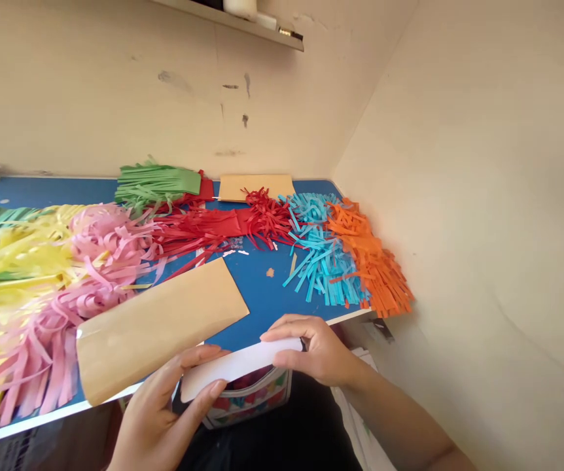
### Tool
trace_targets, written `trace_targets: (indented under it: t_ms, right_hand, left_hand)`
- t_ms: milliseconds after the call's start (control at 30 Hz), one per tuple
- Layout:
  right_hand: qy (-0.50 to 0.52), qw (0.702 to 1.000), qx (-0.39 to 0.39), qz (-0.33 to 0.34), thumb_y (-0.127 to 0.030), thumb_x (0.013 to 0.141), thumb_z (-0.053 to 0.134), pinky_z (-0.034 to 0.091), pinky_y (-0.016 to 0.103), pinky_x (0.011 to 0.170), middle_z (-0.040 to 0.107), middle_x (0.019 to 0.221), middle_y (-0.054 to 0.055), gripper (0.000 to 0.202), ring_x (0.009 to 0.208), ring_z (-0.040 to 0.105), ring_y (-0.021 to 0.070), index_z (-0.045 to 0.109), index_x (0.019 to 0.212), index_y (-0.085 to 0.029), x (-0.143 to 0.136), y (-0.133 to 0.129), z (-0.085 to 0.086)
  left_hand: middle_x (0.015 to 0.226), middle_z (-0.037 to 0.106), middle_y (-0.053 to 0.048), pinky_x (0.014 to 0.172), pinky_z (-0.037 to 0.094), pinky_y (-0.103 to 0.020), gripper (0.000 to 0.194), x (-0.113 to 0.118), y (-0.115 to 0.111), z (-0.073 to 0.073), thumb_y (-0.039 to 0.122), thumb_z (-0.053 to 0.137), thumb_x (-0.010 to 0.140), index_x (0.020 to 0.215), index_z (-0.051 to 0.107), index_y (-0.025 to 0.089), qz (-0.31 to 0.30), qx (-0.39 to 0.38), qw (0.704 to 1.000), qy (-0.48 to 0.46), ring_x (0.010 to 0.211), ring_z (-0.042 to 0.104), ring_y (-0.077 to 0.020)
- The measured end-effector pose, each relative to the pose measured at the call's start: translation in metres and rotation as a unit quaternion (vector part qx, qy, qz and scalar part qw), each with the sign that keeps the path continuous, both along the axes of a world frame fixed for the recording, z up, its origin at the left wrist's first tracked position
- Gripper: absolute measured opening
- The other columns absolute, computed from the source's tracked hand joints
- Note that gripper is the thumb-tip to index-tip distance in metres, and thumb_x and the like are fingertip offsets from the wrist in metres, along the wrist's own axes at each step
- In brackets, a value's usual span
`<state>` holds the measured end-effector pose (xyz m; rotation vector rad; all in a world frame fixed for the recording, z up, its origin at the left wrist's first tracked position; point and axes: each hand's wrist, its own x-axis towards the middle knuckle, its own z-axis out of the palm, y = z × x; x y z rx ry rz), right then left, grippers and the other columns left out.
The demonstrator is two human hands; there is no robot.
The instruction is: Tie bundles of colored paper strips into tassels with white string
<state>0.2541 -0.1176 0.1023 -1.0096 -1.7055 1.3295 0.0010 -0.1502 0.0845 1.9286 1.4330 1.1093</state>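
Observation:
A narrow white strip (250, 360), perhaps folded paper or card, is held slantwise between my two hands near the table's front edge. My left hand (176, 392) grips its left end between thumb and fingers. At its right end, my right hand (311, 350) pinches it, thumb below and fingers above. Just below the strip is a bag with a colourful pattern (252, 400), partly hidden by the strip and my left hand. A long folded brown paper (159, 327) lies on the blue table (262, 294) beyond my left hand.
Fringed paper covers much of the table: yellow (31, 252), pink (100, 261), green (157, 182), red (213, 226), light blue (324, 261) and orange (380, 265). Another brown paper (255, 186) lies by the wall. A shelf (262, 31) juts out above. Walls stand behind and at the right.

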Motion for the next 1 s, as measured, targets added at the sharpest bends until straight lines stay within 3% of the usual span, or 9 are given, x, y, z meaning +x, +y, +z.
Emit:
trace_targets:
  t_ms: [233, 333, 467, 533, 700, 867, 1000]
  right_hand:
    - [-0.016, 1.0, -0.001, -0.01, -0.036, 0.083, 0.073, 0.052, 0.027, 0.078, 0.076, 0.096, 0.008, 0.022, 0.087, 0.07, 0.0184, 0.079, 0.097, -0.019, 0.001, -0.001, 0.005]
    - [-0.083, 0.993, 0.087, 0.015, -0.036, 0.088, 0.068, 0.048, 0.028, 0.078, 0.077, 0.089, 0.005, 0.02, 0.082, 0.07, 0.016, 0.078, 0.096, -0.021, -0.002, 0.002, 0.016]
    - [-0.233, 0.937, 0.239, 0.102, -0.034, 0.094, 0.063, 0.038, 0.031, 0.077, 0.078, 0.094, 0.001, 0.018, 0.084, 0.07, 0.0138, 0.075, 0.105, -0.027, -0.014, 0.005, 0.035]
    - [-0.269, 0.914, 0.279, 0.118, -0.033, 0.096, 0.061, 0.035, 0.032, 0.072, 0.078, 0.094, -0.001, 0.018, 0.081, 0.07, 0.0132, 0.073, 0.108, -0.028, -0.021, 0.004, 0.04]
    - [-0.295, 0.88, 0.361, 0.089, -0.025, 0.098, 0.057, 0.032, 0.034, 0.071, 0.077, 0.096, 0.001, 0.018, 0.077, 0.068, 0.0128, 0.069, 0.111, -0.026, -0.033, -0.004, 0.037]
    - [-0.309, 0.859, 0.403, 0.061, -0.019, 0.098, 0.054, 0.031, 0.034, 0.07, 0.077, 0.093, 0.0, 0.016, 0.073, 0.066, 0.0113, 0.067, 0.107, -0.021, -0.041, -0.012, 0.038]
    - [-0.319, 0.847, 0.419, 0.072, -0.016, 0.098, 0.052, 0.03, 0.034, 0.071, 0.076, 0.093, 0.001, 0.017, 0.072, 0.065, 0.0119, 0.066, 0.107, -0.019, -0.045, -0.016, 0.04]
  left_hand:
    - [0.087, 0.079, 0.004, 0.062, 0.057, -0.013, 0.024, -0.001, 0.002, 0.003, 0.051, 0.068, 0.081, 0.093, 0.075, 0.031, -0.022, 0.005, 1.0, -0.001, 0.073, 0.075, -0.015]
    - [0.083, 0.079, 0.005, 0.061, 0.057, -0.014, 0.021, 0.004, 0.001, 0.01, 0.048, 0.068, 0.082, 0.091, 0.075, 0.031, -0.029, 0.007, 0.999, -0.011, 0.069, 0.075, -0.0146]
    - [0.079, 0.077, 0.003, 0.059, 0.057, -0.016, 0.017, 0.015, -0.005, 0.014, 0.043, 0.067, 0.084, 0.089, 0.07, 0.027, -0.039, -0.038, 0.997, -0.061, 0.067, 0.073, -0.0138]
    - [0.086, 0.075, 0.001, 0.064, 0.058, -0.018, 0.017, 0.019, -0.011, 0.01, 0.038, 0.065, 0.086, 0.099, 0.064, 0.026, -0.029, -0.064, 0.992, -0.108, 0.074, 0.073, -0.0143]
    - [0.105, 0.067, -0.002, 0.082, 0.056, -0.025, 0.036, 0.024, -0.027, -0.005, 0.027, 0.055, 0.092, 0.126, 0.042, 0.029, -0.023, -0.087, 0.975, -0.205, 0.095, 0.067, -0.015]
    - [0.105, 0.064, -0.003, 0.082, 0.054, -0.028, 0.041, 0.025, -0.034, -0.003, 0.016, 0.046, 0.093, 0.13, 0.037, 0.029, -0.02, -0.1, 0.963, -0.249, 0.094, 0.065, -0.0152]
    - [0.105, 0.064, -0.003, 0.08, 0.054, -0.028, 0.039, 0.028, -0.034, -0.004, 0.012, 0.039, 0.092, 0.128, 0.039, 0.028, 0.008, -0.066, 0.976, -0.208, 0.095, 0.065, -0.0151]
